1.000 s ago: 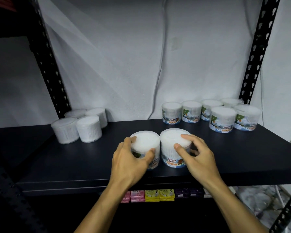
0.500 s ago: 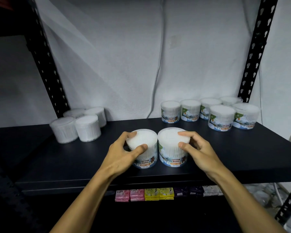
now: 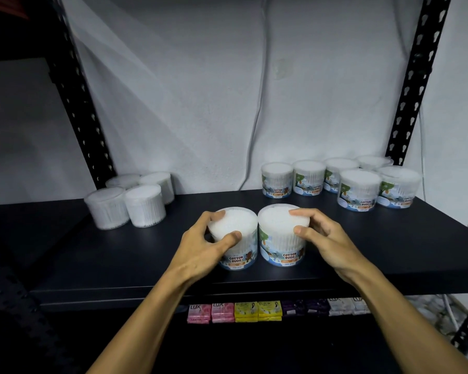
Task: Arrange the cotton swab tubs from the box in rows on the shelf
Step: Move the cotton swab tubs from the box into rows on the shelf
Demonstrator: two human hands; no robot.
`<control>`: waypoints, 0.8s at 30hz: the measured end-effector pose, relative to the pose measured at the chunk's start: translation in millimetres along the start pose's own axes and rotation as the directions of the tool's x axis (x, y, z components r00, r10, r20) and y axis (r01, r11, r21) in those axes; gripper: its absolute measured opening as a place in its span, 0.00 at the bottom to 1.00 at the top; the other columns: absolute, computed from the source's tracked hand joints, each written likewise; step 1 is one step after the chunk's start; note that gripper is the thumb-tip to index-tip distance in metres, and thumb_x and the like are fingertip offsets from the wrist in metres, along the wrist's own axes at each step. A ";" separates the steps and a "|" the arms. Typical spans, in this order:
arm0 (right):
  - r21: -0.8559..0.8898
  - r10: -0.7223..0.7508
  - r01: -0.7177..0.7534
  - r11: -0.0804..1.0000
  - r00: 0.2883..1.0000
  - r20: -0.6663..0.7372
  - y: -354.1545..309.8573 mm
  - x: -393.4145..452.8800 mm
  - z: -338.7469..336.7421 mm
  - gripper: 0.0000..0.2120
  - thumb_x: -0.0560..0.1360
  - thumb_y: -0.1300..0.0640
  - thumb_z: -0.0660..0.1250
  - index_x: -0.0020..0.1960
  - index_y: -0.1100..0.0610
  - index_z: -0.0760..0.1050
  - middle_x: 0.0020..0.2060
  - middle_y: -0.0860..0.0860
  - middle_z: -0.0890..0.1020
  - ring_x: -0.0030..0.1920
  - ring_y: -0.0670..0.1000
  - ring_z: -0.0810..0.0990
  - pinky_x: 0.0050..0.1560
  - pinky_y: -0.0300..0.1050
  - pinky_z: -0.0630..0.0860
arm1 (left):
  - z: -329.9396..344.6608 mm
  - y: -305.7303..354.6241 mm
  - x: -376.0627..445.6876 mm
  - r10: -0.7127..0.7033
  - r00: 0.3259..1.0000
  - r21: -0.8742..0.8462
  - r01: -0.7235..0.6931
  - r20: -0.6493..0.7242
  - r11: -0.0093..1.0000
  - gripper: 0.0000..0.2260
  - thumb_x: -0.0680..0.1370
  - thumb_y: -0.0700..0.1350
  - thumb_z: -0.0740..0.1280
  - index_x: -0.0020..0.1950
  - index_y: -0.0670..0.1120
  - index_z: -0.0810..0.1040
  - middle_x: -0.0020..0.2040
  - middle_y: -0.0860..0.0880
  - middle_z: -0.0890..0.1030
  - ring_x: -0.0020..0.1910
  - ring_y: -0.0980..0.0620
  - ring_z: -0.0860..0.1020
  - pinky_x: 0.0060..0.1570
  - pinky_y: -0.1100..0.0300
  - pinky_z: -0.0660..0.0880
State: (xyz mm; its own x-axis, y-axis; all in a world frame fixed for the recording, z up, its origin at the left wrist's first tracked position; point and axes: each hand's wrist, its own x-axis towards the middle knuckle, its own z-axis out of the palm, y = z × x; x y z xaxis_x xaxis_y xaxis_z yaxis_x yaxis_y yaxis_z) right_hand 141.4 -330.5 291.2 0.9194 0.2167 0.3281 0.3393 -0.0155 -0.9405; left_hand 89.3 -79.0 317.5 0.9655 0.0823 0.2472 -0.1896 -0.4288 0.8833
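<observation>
Two clear cotton swab tubs stand side by side, touching, near the front edge of the black shelf (image 3: 389,255). My left hand (image 3: 208,247) grips the left tub (image 3: 238,255) around its top rim. My right hand (image 3: 322,236) grips the right tub (image 3: 278,238) the same way. Both labels read "Cotton Buds" and face me. At the back right several labelled tubs (image 3: 358,190) stand in two short rows. At the back left several tubs (image 3: 143,206) are grouped with no label showing. The box is not in view.
Black perforated uprights stand at the back left (image 3: 79,109) and back right (image 3: 416,76). A cable (image 3: 257,125) hangs down the white wall. Boxes of soap (image 3: 234,311) line the shelf below. Bare shelf lies between the held tubs and both groups.
The two tubs have been turned so their labels face forward, and my fingers have shifted on the rims. The view has tilted slightly; the other tubs stay put.
</observation>
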 end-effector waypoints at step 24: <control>-0.243 -0.020 0.012 0.970 0.999 -0.029 -11.3 -28.7 1.1 0.33 0.69 0.42 0.71 0.69 0.31 0.60 0.69 0.36 0.65 0.67 0.37 0.67 0.65 0.41 0.66 | -7.6 -17.3 -14.2 0.130 0.991 0.183 -0.121 -0.035 0.976 0.37 0.66 0.63 0.74 0.72 0.65 0.63 0.68 0.63 0.70 0.67 0.62 0.68 0.66 0.57 0.69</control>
State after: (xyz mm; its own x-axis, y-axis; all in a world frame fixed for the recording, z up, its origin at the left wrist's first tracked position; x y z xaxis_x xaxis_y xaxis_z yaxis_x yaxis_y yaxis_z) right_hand 110.9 -335.4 292.4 0.9180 0.1885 0.3490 0.3885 -0.2499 -0.8869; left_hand 77.6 -65.9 301.7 0.9258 0.0575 0.3736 -0.2694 -0.5930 0.7588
